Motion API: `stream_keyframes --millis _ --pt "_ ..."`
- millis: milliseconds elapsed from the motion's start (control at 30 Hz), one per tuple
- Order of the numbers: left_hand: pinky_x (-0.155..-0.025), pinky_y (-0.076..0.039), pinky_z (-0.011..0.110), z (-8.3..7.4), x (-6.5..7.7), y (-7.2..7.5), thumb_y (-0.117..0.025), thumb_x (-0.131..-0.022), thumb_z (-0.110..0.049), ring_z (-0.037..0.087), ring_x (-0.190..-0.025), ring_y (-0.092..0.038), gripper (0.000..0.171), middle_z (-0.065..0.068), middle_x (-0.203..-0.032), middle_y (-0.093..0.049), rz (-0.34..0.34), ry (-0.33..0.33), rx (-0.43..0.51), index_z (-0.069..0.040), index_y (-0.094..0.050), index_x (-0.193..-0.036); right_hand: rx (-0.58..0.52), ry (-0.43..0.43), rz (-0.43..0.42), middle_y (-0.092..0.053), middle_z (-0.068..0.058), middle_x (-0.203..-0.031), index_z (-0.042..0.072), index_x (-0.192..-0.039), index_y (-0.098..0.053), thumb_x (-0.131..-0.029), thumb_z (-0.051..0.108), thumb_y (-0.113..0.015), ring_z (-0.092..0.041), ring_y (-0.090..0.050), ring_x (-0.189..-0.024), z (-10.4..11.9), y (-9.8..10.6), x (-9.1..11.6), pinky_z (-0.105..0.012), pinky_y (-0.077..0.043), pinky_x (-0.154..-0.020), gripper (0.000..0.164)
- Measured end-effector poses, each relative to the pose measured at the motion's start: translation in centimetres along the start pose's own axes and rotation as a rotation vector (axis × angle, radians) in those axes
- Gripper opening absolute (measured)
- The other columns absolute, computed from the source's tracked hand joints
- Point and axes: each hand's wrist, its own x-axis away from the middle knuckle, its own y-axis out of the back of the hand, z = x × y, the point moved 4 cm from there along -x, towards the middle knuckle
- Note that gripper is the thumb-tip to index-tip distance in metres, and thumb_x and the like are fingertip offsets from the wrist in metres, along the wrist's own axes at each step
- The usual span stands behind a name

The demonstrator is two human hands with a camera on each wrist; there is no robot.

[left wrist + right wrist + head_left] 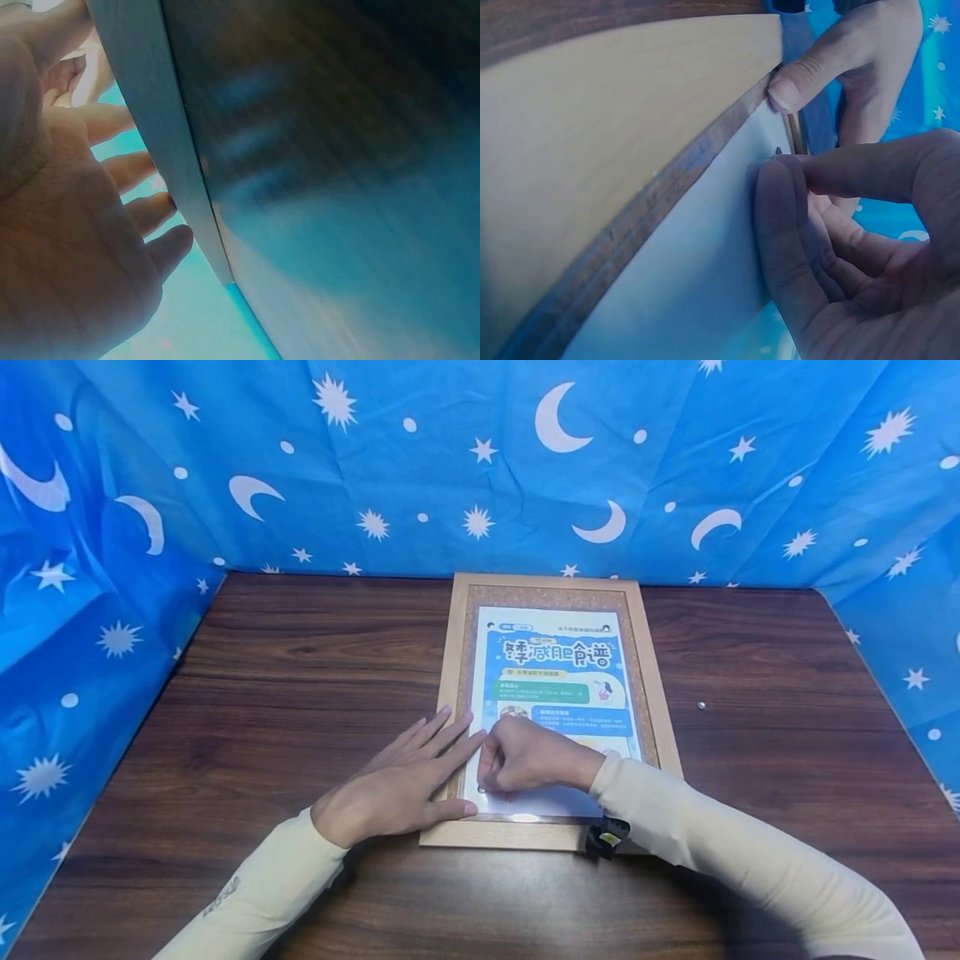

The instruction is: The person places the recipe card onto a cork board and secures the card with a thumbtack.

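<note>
A printed sheet (555, 693) with Chinese text lies on a wood-framed cork board (662, 710). My left hand (393, 781) rests with spread fingers across the board's left edge, its thumb on the sheet's lower-left corner. At that same corner my right hand (528, 756) pinches a small thumbtack (481, 790) against the sheet. The right wrist view shows a dark bit of the thumbtack (778, 151) by the fingertips; the rest is covered. Tacks sit at the sheet's upper-left (491, 626) and upper-right (606, 628) corners. The right forearm hides the lower-right corner.
One loose silver thumbtack (701, 705) lies on the dark wooden table (300, 652), right of the board. Behind and at both sides hangs a blue cloth (450, 460) with white moons and stars. A black strap device (607, 837) is at the right wrist, over the frame's bottom edge.
</note>
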Motion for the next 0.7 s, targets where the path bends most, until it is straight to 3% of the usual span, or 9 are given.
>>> stream_keyframes --millis 100,333,533,700 --pt "-0.124 -0.007 0.052 0.0 0.0 0.0 -0.058 -0.097 -0.057 0.032 -0.155 0.0 0.082 0.009 -0.169 -0.011 -0.006 -0.005 0.006 -0.019 -0.025 -0.162 0.0 0.017 -0.012 -0.065 0.001 -0.06 0.007 -0.08 -0.075 -0.081 -0.005 -0.07 -0.009 -0.053 -0.051 0.0 0.1 0.3 -0.021 -0.043 -0.048 0.013" --pt "-0.124 -0.007 0.052 0.0 0.1 -0.1 -0.057 -0.098 -0.057 0.031 -0.155 0.0 0.082 0.009 -0.169 -0.011 -0.007 -0.003 -0.004 -0.018 -0.025 -0.162 -0.051 0.068 -0.082 -0.068 0.001 -0.069 0.004 -0.085 -0.076 -0.085 -0.005 -0.07 -0.011 -0.062 -0.06 -0.7 1.4 1.7 -0.025 -0.054 -0.058 0.012" --pt "-0.124 -0.007 0.052 0.1 0.1 -0.2 -0.057 -0.098 -0.056 0.031 -0.155 -0.001 0.082 0.009 -0.169 -0.012 -0.011 -0.004 0.007 -0.019 -0.023 -0.163 -0.175 0.014 -0.16 -0.071 -0.005 -0.075 0.002 -0.088 -0.076 -0.087 -0.006 -0.072 -0.018 -0.068 -0.065 -2.3 3.1 3.5 -0.031 -0.059 -0.063 0.009" --pt "-0.124 -0.008 0.052 0.0 0.0 -0.2 -0.058 -0.098 -0.056 0.031 -0.155 -0.001 0.082 0.009 -0.169 -0.013 -0.014 0.002 0.008 -0.019 -0.024 -0.163 -0.173 -0.052 -0.259 -0.072 -0.004 -0.078 0.004 -0.09 -0.077 -0.088 0.0 -0.074 -0.018 -0.066 -0.067 -4.2 5.0 5.3 -0.028 -0.054 -0.06 0.005"
